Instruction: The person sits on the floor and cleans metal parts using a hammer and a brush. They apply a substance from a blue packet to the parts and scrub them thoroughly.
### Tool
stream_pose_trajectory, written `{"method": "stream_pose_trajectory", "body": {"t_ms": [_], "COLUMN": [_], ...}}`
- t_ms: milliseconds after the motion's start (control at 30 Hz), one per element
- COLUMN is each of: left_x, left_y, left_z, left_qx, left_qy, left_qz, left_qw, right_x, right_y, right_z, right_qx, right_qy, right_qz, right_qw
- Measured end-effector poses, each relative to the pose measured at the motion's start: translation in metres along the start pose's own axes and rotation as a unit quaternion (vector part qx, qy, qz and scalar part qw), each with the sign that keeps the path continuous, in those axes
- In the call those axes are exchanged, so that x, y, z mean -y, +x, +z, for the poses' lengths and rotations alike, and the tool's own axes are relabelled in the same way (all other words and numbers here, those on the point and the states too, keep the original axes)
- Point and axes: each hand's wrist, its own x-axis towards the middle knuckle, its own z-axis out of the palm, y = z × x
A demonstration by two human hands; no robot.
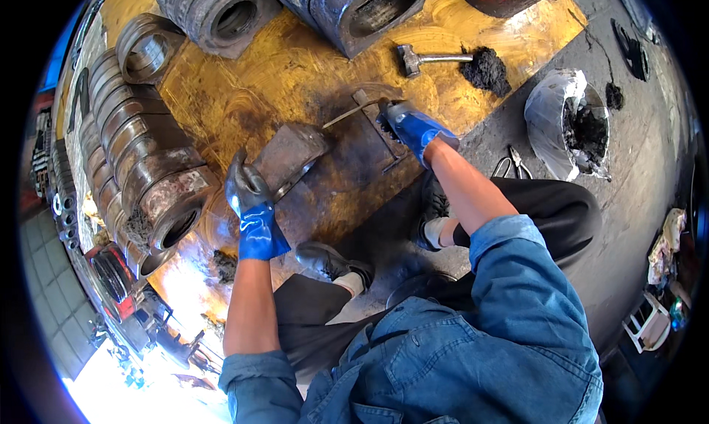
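In the head view, the left hand [252, 196], in a blue glove with a dark palm, is placed against the near left end of a rusty metal block [290, 152]. The block is on the yellow-brown work surface [255, 84], just to the right of these fingers. The palm touches its side, but I cannot tell if the fingertips are hooked round it or only lean on it. The right hand [415, 125], in a similar glove, seems clenched round the end of a thin rod [343, 116]; its fingertips are mostly hidden. The rod goes from these fingers to the left, and its far tip reaches the upper right corner of the block. A dark T-shaped bar [379, 132] lies just beside the right fingers, on their near left side. Beyond them is a hammer [430, 59], and well to their right is a white bag [565, 121] with dark matter inside.

I judge the block heavy and fully stiff, hardly fragile. Its dark smears could make it slippery, so the flat sides are a better hold than the edges. The rod looks light and stiff, and is best held near its right end.
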Motion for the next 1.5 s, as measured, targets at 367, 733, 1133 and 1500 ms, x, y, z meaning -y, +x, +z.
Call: {"method": "stream_pose_trajectory", "body": {"t_ms": [367, 733, 1133, 1500], "left_x": [0.014, 0.008, 0.039, 0.015], "left_y": [-0.002, 0.001, -0.015, -0.005], "left_z": [0.005, -0.011, 0.008, -0.02], "left_qx": [-0.018, -0.016, -0.021, -0.012], "left_qy": [0.008, 0.024, 0.012, 0.005], "left_qz": [0.005, -0.014, -0.09, -0.097], "left_qw": [1.0, 0.999, 0.996, 0.995], "right_x": [-0.022, -0.036, -0.038, -0.037], "right_y": [0.024, 0.041, 0.075, 0.081], "right_z": [0.042, 0.042, 0.056, 0.07], "right_qx": [0.055, 0.135, 0.094, 0.108], "right_qy": [0.084, 0.131, -0.028, -0.077], "right_qz": [0.003, -0.01, 0.022, 0.032], "right_qw": [0.995, 0.982, 0.995, 0.991]}}
